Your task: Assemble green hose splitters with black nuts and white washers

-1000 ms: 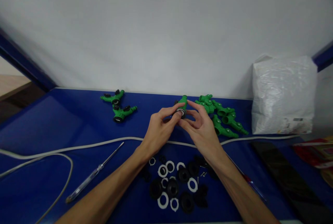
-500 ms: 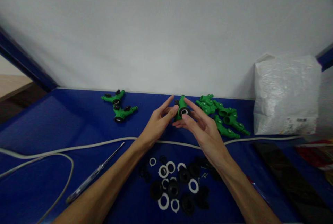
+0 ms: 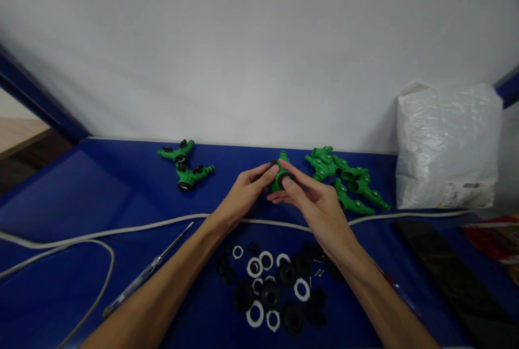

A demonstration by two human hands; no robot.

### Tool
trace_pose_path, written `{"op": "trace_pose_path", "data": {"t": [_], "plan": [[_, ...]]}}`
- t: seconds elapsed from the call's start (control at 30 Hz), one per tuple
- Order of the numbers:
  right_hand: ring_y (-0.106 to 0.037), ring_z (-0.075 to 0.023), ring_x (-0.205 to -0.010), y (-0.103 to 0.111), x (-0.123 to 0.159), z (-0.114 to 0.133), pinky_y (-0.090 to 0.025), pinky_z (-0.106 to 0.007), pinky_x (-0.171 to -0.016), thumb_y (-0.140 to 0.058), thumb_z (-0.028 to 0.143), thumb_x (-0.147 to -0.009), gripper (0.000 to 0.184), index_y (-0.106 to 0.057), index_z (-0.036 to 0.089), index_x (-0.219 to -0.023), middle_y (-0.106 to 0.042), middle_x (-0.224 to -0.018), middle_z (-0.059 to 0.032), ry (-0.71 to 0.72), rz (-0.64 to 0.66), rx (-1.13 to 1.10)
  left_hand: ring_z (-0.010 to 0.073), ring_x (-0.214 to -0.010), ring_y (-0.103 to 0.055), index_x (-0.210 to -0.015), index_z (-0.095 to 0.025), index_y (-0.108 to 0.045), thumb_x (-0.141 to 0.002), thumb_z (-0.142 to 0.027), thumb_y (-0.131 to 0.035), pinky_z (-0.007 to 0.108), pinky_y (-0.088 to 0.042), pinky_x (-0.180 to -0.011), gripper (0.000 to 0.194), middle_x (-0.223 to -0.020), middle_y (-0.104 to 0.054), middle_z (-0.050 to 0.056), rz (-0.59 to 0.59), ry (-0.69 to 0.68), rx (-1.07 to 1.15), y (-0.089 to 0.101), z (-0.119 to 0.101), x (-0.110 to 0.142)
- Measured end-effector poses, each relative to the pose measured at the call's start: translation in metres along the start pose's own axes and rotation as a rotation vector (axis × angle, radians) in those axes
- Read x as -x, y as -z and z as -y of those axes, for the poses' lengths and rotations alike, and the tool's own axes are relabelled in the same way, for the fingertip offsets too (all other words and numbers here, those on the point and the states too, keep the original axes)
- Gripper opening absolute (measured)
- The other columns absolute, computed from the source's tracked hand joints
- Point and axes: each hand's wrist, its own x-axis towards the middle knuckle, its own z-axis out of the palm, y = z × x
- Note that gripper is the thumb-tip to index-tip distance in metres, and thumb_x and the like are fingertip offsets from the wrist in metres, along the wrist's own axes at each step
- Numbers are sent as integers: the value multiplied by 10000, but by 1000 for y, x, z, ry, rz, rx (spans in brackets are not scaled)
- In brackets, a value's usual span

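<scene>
Between my two hands, raised above the blue table, is a green Y-shaped hose splitter with a black ring on the end facing me. My left hand pinches it from the left, thumb near a small black valve knob. Wrapped round its right side is my right hand, with the thumb pressed on the black ring's opening. White rings and black ring caps lie on the table below my hands, along with small screws.
Two splitters with black knobs lie at the left. Bare green splitter bodies are heaped at the right, beside a wrapped white package. A white cable crosses the table. Screwdrivers lie either side; a dark flat object is at right.
My right thumb has moved further over the ring's opening, and the splitter has tilted slightly. My left index finger has curled down from its raised position onto the splitter.
</scene>
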Motion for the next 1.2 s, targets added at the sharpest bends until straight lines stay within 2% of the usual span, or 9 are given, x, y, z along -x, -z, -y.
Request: {"op": "trace_pose_path", "data": {"t": [0.23,0.33,0.47,0.6,0.67,0.8,1.0,1.1,1.2], "plan": [[-771,-184,-736,2,-2,0,-650,-376,-764,-777,409,-869,438,-744,230,-1268,-812,-952,-51,45,-5,51,164,-872,-593,-1120,-172,-799,-879,-459,-746,277,-436,-816,379,-962,-736,49,-11,-47,-42,-5,-10,5],[-755,-166,-699,3,-2,2,-642,-344,-721,-774,383,-870,394,-760,225,-1231,-808,-883,-39,62,-14,78,174,-900,-603,-1116,-178,-801,-889,-439,-737,276,-440,-818,352,-1008,-744,52,-20,-57,-73,-7,-12,6],[-741,-144,-681,5,-3,0,-635,-314,-688,-758,351,-879,362,-755,224,-1218,-806,-973,-47,70,-4,106,190,-946,-616,-1197,-203,-772,-908,-454,-706,275,-444,-776,388,-1105,-738,62,-28,-13,-88,-4,-9,6],[-752,-140,-754,6,-4,-3,-641,-314,-750,-760,266,-858,459,-696,281,-1312,-774,-1138,-34,19,61,118,212,-1025,-638,-1321,-230,-703,-895,-475,-718,281,-472,-798,492,-1204,-724,76,-54,27,-44,0,-4,5],[-750,-141,-806,6,-4,-3,-641,-316,-791,-762,245,-845,527,-660,303,-1358,-754,-1180,-26,8,80,114,223,-1060,-643,-1322,-223,-698,-873,-454,-750,282,-491,-820,508,-1217,-723,84,-68,24,-12,1,-4,3],[-733,-155,-870,6,-4,0,-637,-325,-830,-790,257,-814,594,-625,271,-1384,-737,-1196,-50,40,-7,109,226,-1040,-648,-1235,-199,-732,-873,-405,-749,293,-550,-804,417,-1151,-723,86,-61,4,97,-1,-8,3],[-746,-182,-933,7,-6,0,-611,-404,-950,-779,311,-843,535,-654,238,-1357,-672,-1381,-94,69,-123,87,182,-976,-643,-1115,-161,-717,-872,-268,-726,357,-592,-875,266,-1043,-695,66,-134,22,347,-9,-12,4],[-752,-200,-972,5,-5,-1,-586,-437,-1016,-784,331,-847,504,-682,203,-1324,-714,-1325,-99,58,-137,20,172,-954,-649,-1090,-156,-687,-854,-243,-734,367,-575,-907,256,-1025,-697,58,-147,34,391,-11,-10,4],[-745,-210,-1042,4,-3,-2,-557,-453,-1070,-772,343,-861,490,-684,219,-1327,-740,-1283,-76,48,-116,-3,165,-960,-654,-1103,-171,-663,-809,-219,-762,351,-544,-928,314,-1079,-713,52,-188,28,375,-11,-7,3]]}}
